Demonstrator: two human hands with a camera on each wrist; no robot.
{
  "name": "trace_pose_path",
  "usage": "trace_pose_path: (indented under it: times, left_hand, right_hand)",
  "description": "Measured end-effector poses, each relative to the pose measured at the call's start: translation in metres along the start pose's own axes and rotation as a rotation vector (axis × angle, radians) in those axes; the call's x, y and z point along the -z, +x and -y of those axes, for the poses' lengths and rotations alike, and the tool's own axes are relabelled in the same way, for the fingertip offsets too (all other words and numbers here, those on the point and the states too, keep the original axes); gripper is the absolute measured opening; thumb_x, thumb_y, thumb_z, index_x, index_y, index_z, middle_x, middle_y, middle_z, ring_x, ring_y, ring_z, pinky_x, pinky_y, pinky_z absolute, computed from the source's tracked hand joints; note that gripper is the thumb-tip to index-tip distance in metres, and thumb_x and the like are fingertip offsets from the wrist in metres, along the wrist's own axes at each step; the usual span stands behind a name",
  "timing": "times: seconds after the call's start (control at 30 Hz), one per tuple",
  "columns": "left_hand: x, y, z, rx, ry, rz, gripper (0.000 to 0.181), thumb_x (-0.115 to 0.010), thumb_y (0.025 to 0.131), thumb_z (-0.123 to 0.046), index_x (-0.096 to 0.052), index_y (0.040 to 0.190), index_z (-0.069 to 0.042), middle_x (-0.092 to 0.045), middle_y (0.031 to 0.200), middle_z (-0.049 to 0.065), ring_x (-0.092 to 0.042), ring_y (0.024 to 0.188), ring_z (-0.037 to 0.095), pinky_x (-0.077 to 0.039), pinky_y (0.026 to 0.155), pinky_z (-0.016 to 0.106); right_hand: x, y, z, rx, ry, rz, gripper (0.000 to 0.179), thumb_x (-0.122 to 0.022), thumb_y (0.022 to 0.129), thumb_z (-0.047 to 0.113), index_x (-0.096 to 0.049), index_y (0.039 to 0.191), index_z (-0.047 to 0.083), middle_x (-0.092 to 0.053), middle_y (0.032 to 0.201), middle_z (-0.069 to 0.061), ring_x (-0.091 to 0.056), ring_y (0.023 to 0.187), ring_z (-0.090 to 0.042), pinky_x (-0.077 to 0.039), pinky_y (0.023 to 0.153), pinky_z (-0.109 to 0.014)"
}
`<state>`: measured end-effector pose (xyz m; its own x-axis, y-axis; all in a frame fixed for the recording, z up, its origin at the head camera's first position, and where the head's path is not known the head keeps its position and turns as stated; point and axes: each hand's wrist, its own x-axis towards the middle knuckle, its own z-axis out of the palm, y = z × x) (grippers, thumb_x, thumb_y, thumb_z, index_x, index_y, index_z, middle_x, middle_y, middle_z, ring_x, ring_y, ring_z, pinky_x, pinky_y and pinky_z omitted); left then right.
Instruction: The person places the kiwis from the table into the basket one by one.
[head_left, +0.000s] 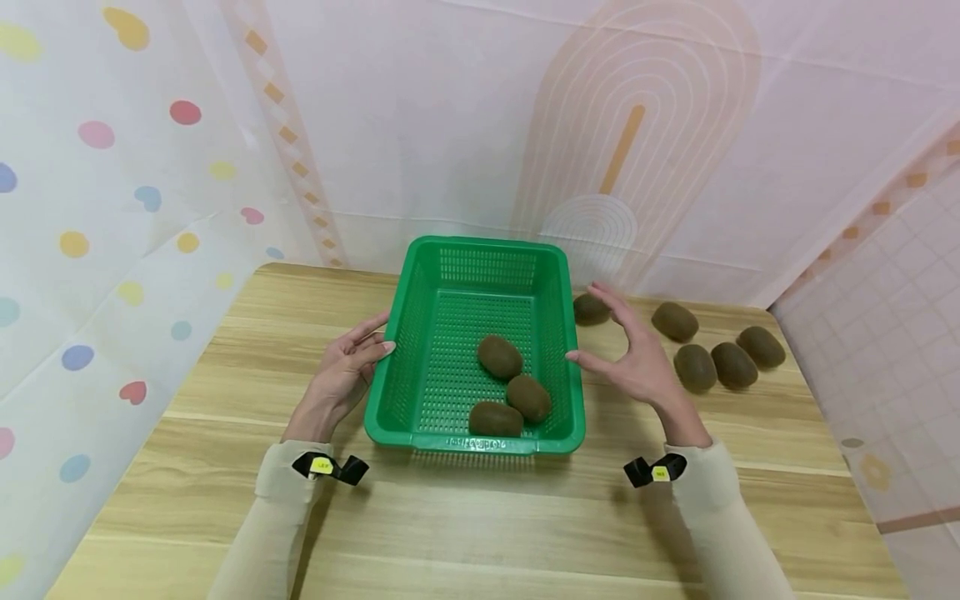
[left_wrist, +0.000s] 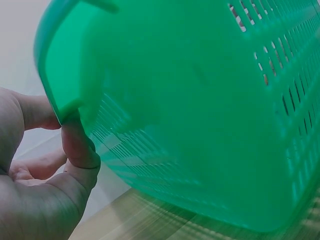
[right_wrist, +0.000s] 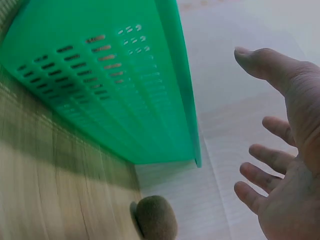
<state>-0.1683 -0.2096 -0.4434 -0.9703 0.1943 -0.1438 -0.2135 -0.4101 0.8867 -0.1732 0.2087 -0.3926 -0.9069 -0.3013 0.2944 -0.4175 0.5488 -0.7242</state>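
A green plastic basket (head_left: 487, 265) with slotted walls stands in the middle of the wooden table. Inside, near its front right corner, lie three brown kiwis (head_left: 499, 357). At the basket's left side my left hand (head_left: 347, 371) pinches the rim between thumb and fingers, seen closely in the left wrist view. My right hand (head_left: 637, 354) is beside the right rim with fingers spread; in the right wrist view a gap shows between it and the basket wall (right_wrist: 100, 115). One kiwi (head_left: 589, 310) lies just right of the basket, partly hidden behind the right fingers.
Several more kiwis (head_left: 694, 368) lie grouped on the table's right side, beyond the right hand. A patterned cloth (head_left: 420, 125) hangs along the table's back edge, with a dotted cloth (head_left: 97, 250) at the left. Each wrist wears a black strap with a small camera.
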Motion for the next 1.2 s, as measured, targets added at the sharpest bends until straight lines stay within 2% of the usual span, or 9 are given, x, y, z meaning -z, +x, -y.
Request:
trace_pose_path:
  times: [0.2, 0.43, 0.57, 0.77, 1.2]
  left_hand:
    - [0.0, 0.0, 0.0, 0.002, -0.003, 0.002, 0.071, -0.064, 0.098, 0.004, -0.03, 0.16, -0.001, -0.071, 0.103, 0.0, -0.072, 0.086, 0.008, -0.064, 0.078, 0.02]
    - [0.0, 0.0, 0.0, -0.004, -0.007, 0.009, 0.071, -0.064, 0.098, 0.004, -0.031, 0.16, -0.001, -0.072, 0.103, 0.001, -0.072, 0.087, 0.008, -0.064, 0.079, 0.021]
    - [0.0, 0.0, 0.0, -0.01, -0.004, 0.01, 0.071, -0.063, 0.098, 0.005, -0.03, 0.16, -0.001, -0.071, 0.103, 0.0, -0.072, 0.087, 0.008, -0.064, 0.078, 0.02]
    - [0.001, 0.0, 0.001, -0.004, 0.008, 0.001, 0.072, -0.063, 0.098, 0.005, -0.029, 0.16, -0.001, -0.073, 0.106, 0.001, -0.073, 0.089, 0.009, -0.064, 0.079, 0.021]
    - [-0.002, -0.001, -0.001, -0.009, 0.016, 0.004, 0.071, -0.062, 0.098, 0.005, -0.028, 0.16, 0.0, -0.072, 0.105, 0.0, -0.073, 0.089, 0.008, -0.064, 0.079, 0.02]
  right_hand:
    - [0.003, 0.005, -0.011, -0.055, 0.005, -0.001, 0.093, -0.086, 0.085, 0.027, -0.033, 0.162, 0.023, -0.029, 0.169, -0.007, -0.027, 0.156, -0.031, -0.032, 0.125, -0.059]
    - [0.005, 0.008, -0.026, -0.126, 0.034, -0.016, 0.091, -0.082, 0.088, 0.028, -0.03, 0.162, 0.026, -0.027, 0.17, -0.003, -0.028, 0.155, -0.032, -0.03, 0.125, -0.059]
    - [0.007, 0.012, -0.034, -0.177, 0.045, -0.014, 0.09, -0.08, 0.09, 0.028, -0.027, 0.164, 0.023, -0.026, 0.17, -0.004, -0.028, 0.155, -0.033, -0.03, 0.126, -0.057]
    - [0.009, 0.021, -0.047, -0.27, 0.075, 0.001, 0.093, -0.077, 0.092, 0.037, -0.021, 0.165, 0.028, -0.023, 0.171, -0.001, -0.026, 0.156, -0.032, -0.029, 0.127, -0.057]
    - [0.006, 0.044, -0.075, -0.381, 0.077, 0.028, 0.1, -0.074, 0.091, 0.052, -0.012, 0.166, 0.03, -0.016, 0.173, -0.001, -0.025, 0.156, -0.035, -0.031, 0.125, -0.06]
